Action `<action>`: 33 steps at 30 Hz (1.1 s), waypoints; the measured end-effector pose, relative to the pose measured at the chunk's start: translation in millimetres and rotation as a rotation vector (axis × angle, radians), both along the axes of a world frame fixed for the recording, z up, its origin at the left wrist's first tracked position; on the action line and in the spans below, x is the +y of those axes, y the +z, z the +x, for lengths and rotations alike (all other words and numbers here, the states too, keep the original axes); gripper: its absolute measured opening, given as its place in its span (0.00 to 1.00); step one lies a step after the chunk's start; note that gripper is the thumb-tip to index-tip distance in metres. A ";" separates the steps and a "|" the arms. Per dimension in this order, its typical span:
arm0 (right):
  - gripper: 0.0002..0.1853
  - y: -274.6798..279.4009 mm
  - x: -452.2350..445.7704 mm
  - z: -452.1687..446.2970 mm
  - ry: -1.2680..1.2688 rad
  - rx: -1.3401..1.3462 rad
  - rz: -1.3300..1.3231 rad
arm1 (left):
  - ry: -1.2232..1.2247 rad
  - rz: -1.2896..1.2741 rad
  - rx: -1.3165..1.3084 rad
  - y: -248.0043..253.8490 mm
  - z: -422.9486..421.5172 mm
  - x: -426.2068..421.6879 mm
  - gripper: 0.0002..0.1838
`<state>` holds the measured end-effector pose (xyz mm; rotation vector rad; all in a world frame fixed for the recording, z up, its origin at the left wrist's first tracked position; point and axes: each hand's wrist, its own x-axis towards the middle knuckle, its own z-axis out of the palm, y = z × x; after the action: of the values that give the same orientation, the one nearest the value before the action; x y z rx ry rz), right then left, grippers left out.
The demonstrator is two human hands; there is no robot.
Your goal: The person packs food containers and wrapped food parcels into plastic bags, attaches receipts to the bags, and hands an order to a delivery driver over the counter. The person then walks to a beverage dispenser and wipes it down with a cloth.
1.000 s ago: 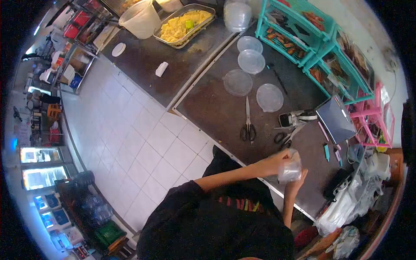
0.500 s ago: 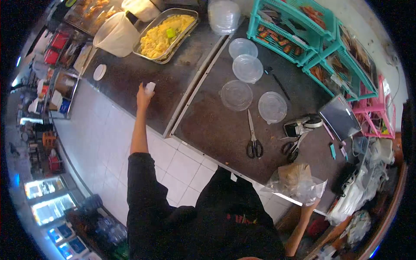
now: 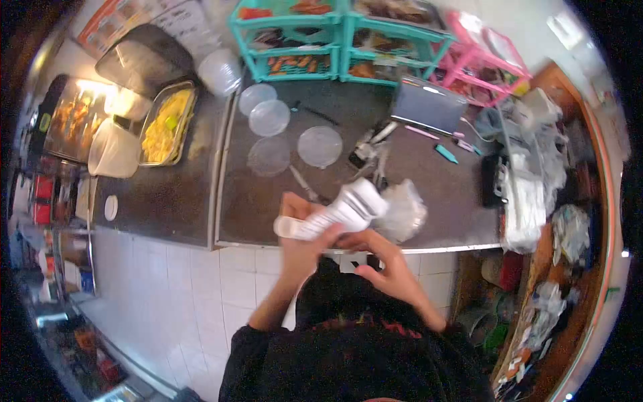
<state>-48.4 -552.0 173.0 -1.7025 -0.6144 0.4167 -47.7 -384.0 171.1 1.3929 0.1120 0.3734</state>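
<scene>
A white tape-like roll or dispenser (image 3: 351, 206), blurred by motion, is in my left hand (image 3: 305, 224) above the table's front edge. The fingers of my left hand wrap round its narrower end. My right hand (image 3: 382, 261) is just to the right and below, fingers curved and thumb apart, with nothing visible in it. A clear plastic bag with something in it (image 3: 404, 211) lies on the table beyond my right hand. Scissors (image 3: 301, 181) lie partly hidden behind the white item.
Clear round lids (image 3: 320, 147) lie on the table (image 3: 462, 208). Behind stand teal racks (image 3: 295, 47), a pink rack (image 3: 482, 60) and a tablet (image 3: 429, 106). On the left are a tray of yellow food (image 3: 167, 127) and a white bucket (image 3: 114, 151). Plastic bags (image 3: 526, 208) hang at the right.
The view has turned rightward. My left hand has brought the white item from the left table to my front. My right hand has let go of the clear bag, which now lies on the table.
</scene>
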 end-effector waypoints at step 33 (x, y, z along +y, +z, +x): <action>0.18 -180.1 -202.3 8.8 -0.204 0.366 -0.176 | 0.242 1.433 -0.075 -114.5 46.6 -181.2 0.13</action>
<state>-39.7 -754.2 -7.1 -1.7765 -0.1391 0.6315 -1.2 -565.2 56.6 2.7831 -0.0841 0.7748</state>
